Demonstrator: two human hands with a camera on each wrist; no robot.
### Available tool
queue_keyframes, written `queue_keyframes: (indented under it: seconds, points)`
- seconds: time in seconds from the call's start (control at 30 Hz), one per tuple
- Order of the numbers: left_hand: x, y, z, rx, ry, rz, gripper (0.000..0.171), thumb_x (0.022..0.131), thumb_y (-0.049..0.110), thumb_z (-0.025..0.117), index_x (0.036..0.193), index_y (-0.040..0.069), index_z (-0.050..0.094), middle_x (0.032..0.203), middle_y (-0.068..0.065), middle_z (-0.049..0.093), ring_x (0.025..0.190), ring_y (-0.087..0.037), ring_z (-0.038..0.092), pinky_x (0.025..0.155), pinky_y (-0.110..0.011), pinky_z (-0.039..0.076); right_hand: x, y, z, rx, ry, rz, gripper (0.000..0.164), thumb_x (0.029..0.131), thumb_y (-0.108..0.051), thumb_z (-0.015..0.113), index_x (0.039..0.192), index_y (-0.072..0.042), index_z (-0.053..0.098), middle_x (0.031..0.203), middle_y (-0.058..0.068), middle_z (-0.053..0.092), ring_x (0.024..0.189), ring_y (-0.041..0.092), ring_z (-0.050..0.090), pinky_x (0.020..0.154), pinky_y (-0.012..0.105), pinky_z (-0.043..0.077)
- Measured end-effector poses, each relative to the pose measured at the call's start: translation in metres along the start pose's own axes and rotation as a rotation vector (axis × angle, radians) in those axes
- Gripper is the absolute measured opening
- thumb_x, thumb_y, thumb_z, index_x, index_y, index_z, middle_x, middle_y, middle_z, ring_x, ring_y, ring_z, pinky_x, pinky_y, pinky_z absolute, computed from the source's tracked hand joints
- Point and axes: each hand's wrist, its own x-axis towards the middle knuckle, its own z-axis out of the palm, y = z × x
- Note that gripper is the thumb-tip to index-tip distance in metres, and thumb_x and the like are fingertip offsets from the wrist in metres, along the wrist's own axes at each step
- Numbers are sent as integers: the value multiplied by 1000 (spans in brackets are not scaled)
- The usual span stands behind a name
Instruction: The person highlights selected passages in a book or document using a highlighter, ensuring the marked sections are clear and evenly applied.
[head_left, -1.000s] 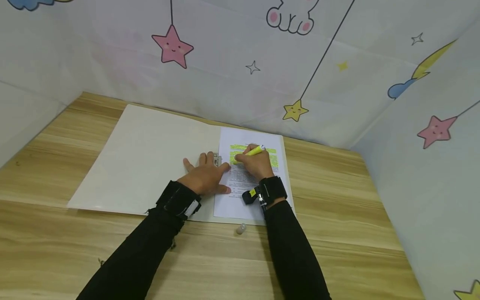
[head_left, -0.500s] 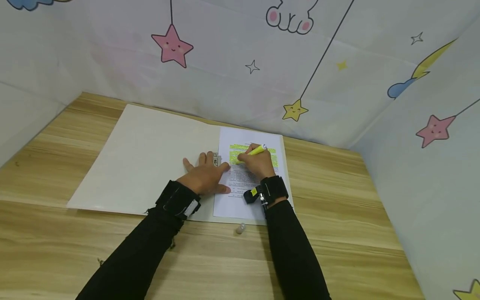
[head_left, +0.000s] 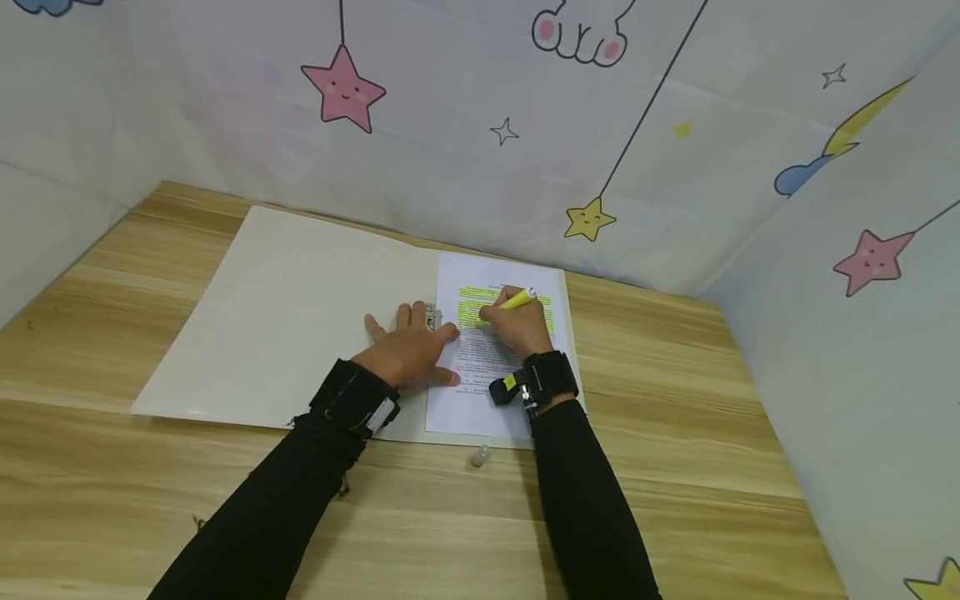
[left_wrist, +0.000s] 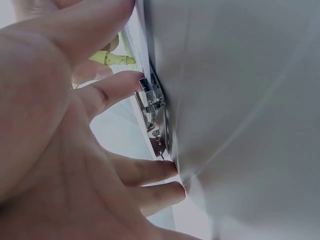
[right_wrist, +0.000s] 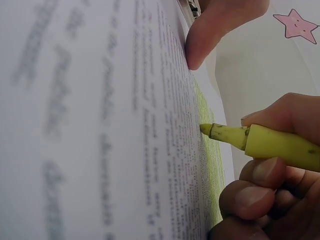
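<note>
My right hand [head_left: 521, 323] pinches a yellow highlighter [right_wrist: 280, 145] between thumb and fingers, its chisel tip against the printed sheet [head_left: 480, 412]. Yellow highlighting covers the upper lines of text; the lower lines are plain. With fingers spread, my left hand [head_left: 405, 354] rests at the left edge of the sheet, thumb and index finger touching the paper. Its other fingers lie on the open white folder [head_left: 300, 292] underneath. A metal clip [left_wrist: 152, 107] on the folder shows beside the left fingers.
A small pale cap [head_left: 481, 456] lies on the wooden table [head_left: 420, 525] just in front of the folder. White cloth walls [head_left: 450, 167] printed with stars enclose the table at the back and sides. Each wrist wears a black strap.
My right hand has slid slightly to the right along the text line with the highlighter. The left hand has stayed in place on the sheet and folder.
</note>
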Motion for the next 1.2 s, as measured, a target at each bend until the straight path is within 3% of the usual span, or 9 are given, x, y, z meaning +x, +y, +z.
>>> queue_keyframes:
  seconds: [0.27, 0.6, 1.2]
  points:
    - [0, 0, 1, 2, 3, 1, 73, 84, 50, 75, 147, 26, 45, 157, -32, 18, 145, -51, 14, 102, -87, 7, 1, 1, -5, -39, -13, 2, 26, 79, -15, 74, 62, -13, 54, 81, 5, 62, 68, 20, 53, 50, 29, 33]
    - [1, 1, 1, 6, 9, -1, 73, 84, 49, 75, 147, 27, 45, 156, -32, 19, 145, -52, 13, 103, -86, 8, 3, 3, -11, -83, -11, 6, 25, 80, -17, 74, 64, -13, 54, 76, 3, 57, 65, 19, 50, 49, 29, 31]
    - [1, 0, 0, -2, 11, 19, 71, 85, 48, 75, 146, 24, 46, 154, -33, 21, 142, -51, 17, 101, -87, 7, 8, 7, -18, -93, -28, 26, 24, 79, -16, 73, 65, -12, 53, 90, 8, 65, 74, 23, 55, 52, 30, 35]
